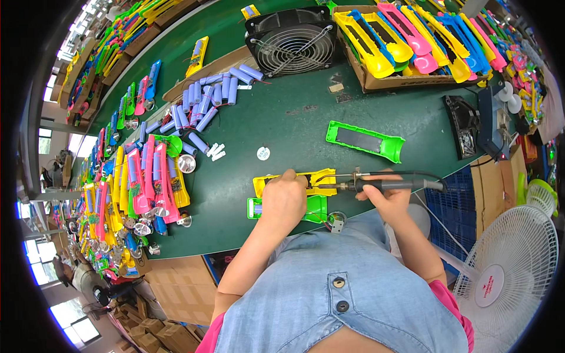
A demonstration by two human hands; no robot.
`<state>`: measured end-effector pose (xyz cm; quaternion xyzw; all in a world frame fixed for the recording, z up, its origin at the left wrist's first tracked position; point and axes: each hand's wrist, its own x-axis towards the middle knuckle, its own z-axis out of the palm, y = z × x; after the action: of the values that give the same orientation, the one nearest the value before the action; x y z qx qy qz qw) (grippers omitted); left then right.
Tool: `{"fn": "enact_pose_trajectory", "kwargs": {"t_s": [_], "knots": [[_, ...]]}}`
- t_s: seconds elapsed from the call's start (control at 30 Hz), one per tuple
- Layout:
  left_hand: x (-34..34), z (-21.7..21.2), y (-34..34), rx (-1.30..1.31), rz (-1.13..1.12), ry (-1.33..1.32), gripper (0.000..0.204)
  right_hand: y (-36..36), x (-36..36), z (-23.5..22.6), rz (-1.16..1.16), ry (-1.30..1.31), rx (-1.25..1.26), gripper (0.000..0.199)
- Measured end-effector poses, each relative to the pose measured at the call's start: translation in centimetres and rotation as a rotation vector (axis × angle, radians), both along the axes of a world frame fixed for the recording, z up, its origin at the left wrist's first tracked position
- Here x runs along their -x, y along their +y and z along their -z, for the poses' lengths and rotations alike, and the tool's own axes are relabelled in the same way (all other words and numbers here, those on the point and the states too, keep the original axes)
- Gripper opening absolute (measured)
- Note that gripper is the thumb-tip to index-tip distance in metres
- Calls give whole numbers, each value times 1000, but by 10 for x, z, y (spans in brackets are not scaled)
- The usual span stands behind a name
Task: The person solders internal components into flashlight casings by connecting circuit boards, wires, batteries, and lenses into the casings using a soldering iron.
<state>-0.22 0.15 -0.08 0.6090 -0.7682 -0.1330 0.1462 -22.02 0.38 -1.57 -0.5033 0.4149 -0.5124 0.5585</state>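
At the near edge of the green table [282, 126], a yellow plastic shell [321, 182] is pinned down by the left hand [283, 199], whose fingers are curled together over its left part. Just below it, partly hidden by that hand, a green shell [316, 209] is seen lying flat, with a small round metal part [336, 219] at its right end and thin wires between them. The right hand [385, 197] is closed around the dark handle of a soldering iron [376, 183], gripped like a pen; the metal tip is directed left and is held at the yellow shell (whether it touches cannot be told).

Further out, another green shell [365, 141] is laid open on the table, well apart from the hands, and a small white disc [263, 153] is seen near the middle. To the left, rows of coloured shells [147, 182] and a loose heap of lilac cylindrical cells [206, 100] are spread. At the far edge a black fan [291, 41] is stood, and beside it a cardboard box [412, 79] is filled with yellow, pink and blue shells.
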Motion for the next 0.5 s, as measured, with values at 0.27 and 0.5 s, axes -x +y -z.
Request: {"fn": "enact_pose_trajectory", "kwargs": {"t_s": [0.27, 0.5], "knots": [[2, -2, -1, -11, 6, -40, 6, 16, -34, -4, -176, 556, 408, 63], [-6, 0, 4, -6, 48, -32, 5, 20, -50, 2, -273, 524, 438, 81]]}}
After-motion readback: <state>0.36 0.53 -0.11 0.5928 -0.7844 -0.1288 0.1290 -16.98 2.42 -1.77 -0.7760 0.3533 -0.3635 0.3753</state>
